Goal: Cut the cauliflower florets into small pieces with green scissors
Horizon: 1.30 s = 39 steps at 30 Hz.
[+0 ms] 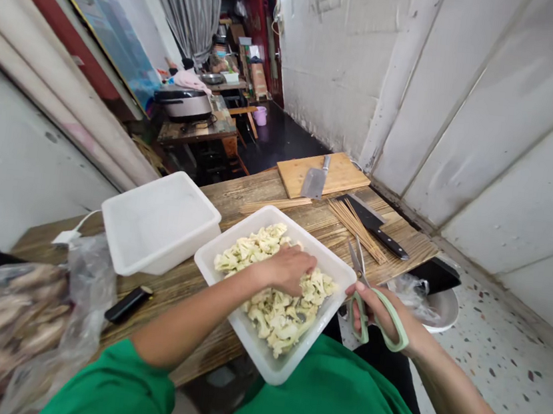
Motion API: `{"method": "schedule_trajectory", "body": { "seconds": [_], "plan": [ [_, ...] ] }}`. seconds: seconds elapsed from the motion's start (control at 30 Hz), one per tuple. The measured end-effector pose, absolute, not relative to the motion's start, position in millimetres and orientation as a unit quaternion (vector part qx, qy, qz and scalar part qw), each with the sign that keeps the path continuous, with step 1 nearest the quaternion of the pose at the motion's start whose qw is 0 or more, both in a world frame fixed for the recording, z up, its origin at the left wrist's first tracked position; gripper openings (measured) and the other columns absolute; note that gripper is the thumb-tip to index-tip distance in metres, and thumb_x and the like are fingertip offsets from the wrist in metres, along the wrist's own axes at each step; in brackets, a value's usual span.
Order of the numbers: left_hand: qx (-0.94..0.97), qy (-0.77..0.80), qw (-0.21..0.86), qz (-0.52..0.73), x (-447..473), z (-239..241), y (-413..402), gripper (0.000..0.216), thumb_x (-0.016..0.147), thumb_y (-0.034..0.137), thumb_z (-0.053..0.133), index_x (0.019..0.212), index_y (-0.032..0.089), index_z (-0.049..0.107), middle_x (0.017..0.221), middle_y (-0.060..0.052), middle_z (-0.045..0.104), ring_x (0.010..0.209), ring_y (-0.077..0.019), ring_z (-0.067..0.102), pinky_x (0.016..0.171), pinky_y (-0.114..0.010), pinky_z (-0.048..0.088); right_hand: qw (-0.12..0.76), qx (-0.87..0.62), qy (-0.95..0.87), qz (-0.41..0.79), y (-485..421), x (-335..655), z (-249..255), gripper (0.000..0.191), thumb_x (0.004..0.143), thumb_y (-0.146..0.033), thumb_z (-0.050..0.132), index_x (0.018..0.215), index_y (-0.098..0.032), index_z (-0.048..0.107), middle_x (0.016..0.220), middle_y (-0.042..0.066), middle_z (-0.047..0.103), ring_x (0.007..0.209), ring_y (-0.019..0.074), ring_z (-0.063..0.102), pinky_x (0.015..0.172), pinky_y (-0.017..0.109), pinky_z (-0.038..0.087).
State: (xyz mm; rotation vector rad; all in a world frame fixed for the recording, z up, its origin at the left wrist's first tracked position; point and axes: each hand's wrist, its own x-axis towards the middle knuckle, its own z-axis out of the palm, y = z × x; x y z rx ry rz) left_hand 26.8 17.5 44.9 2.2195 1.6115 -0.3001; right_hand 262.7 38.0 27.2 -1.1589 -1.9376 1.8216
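My left hand (289,269) reaches into a white rectangular tub (258,352) full of cauliflower florets (276,314), its fingers curled down among the pieces; what they grip is hidden. My right hand (384,311) holds green-handled kitchen scissors (364,292) by the loops, blades pointing up and away, just right of the tub at the table's edge.
An upturned white tub (158,223) sits to the left. Bamboo skewers (357,227), a dark knife (379,230) and a cleaver (314,181) on a wooden board (346,172) lie behind. A plastic bag of mushrooms (6,315) and a black lighter-like object (128,303) lie at the left.
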Motion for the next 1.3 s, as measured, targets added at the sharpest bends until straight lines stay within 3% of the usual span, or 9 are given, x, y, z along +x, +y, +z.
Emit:
{"method": "schedule_trajectory", "body": {
  "seconds": [0.17,0.33,0.43,0.67,0.77,0.87,0.97,1.1,1.3],
  "plan": [
    [0.745,0.596,0.279,-0.109,-9,76,13,0.018,0.074,0.029,0.057,0.088,0.024,0.066,0.086,0.002,0.070,0.083,-0.0169,0.062,0.086,-0.031,0.038,0.136,-0.396,-0.663,0.620,36,262,25,0.057,0.083,-0.070,0.035,0.071,-0.019,0.056,0.052,0.002,0.059,0.051,0.0173,0.056,0.055,0.029,0.046],
    [0.767,0.631,0.105,-0.057,6,52,23,0.022,0.079,0.023,0.050,0.072,0.018,0.069,0.086,-0.008,0.069,0.091,-0.0234,0.060,0.083,-0.036,0.039,0.144,-0.390,-0.658,0.628,35,263,21,0.055,0.082,-0.070,0.038,0.065,-0.020,0.052,0.051,0.002,0.058,0.050,0.0164,0.056,0.054,0.028,0.045],
    [0.792,0.603,0.058,-0.078,25,34,30,0.018,0.077,0.023,0.054,0.083,0.016,0.069,0.095,-0.012,0.068,0.098,-0.0276,0.057,0.087,-0.040,0.039,0.146,-0.385,-0.655,0.634,35,264,17,0.053,0.083,-0.068,0.041,0.061,-0.020,0.048,0.052,0.002,0.058,0.051,0.0158,0.056,0.054,0.027,0.045],
    [0.806,0.562,0.149,-0.109,49,1,42,0.034,0.069,0.034,0.065,0.097,0.015,0.064,0.090,-0.011,0.066,0.099,-0.0298,0.054,0.084,-0.038,0.042,0.157,-0.370,-0.633,0.662,36,259,9,0.047,0.084,-0.064,0.045,0.064,-0.021,0.047,0.053,0.000,0.057,0.050,0.0153,0.055,0.053,0.027,0.044],
    [0.813,0.541,0.193,-0.093,41,4,44,0.031,0.065,0.027,0.067,0.096,0.019,0.064,0.091,-0.007,0.065,0.100,-0.0278,0.054,0.088,-0.040,0.040,0.161,-0.362,-0.630,0.668,36,259,5,0.046,0.085,-0.062,0.046,0.064,-0.021,0.047,0.053,-0.001,0.057,0.049,0.0151,0.055,0.052,0.027,0.044],
    [0.800,0.531,0.279,-0.010,16,19,42,0.037,0.068,0.025,0.067,0.104,0.020,0.063,0.100,-0.007,0.065,0.102,-0.0245,0.055,0.089,-0.037,0.042,0.164,-0.357,-0.623,0.677,36,259,2,0.045,0.086,-0.060,0.046,0.064,-0.021,0.047,0.053,-0.001,0.056,0.049,0.0154,0.056,0.051,0.027,0.044],
    [0.703,0.561,0.417,0.135,-17,34,35,0.049,0.075,0.038,0.066,0.119,0.018,0.057,0.114,-0.010,0.063,0.105,-0.0225,0.058,0.085,-0.033,0.047,0.164,-0.354,-0.617,0.684,37,259,0,0.044,0.086,-0.059,0.046,0.064,-0.021,0.046,0.052,-0.001,0.057,0.049,0.0154,0.056,0.051,0.027,0.044],
    [0.545,0.585,0.559,0.218,-45,40,20,0.051,0.079,0.049,0.059,0.117,0.016,0.059,0.123,-0.012,0.059,0.094,-0.0220,0.065,0.079,-0.037,0.053,0.160,-0.350,-0.619,0.685,37,258,-2,0.045,0.087,-0.059,0.045,0.063,-0.021,0.046,0.053,-0.001,0.057,0.049,0.0153,0.057,0.051,0.026,0.044],
    [0.586,0.585,0.521,0.208,-54,51,4,0.041,0.078,0.041,0.060,0.114,0.020,0.064,0.130,-0.008,0.058,0.117,-0.0224,0.056,0.094,-0.035,0.047,0.159,-0.375,-0.626,0.665,37,259,-3,0.043,0.086,-0.060,0.044,0.074,-0.020,0.051,0.054,-0.002,0.058,0.050,0.0152,0.056,0.050,0.026,0.043]
  ]
}}
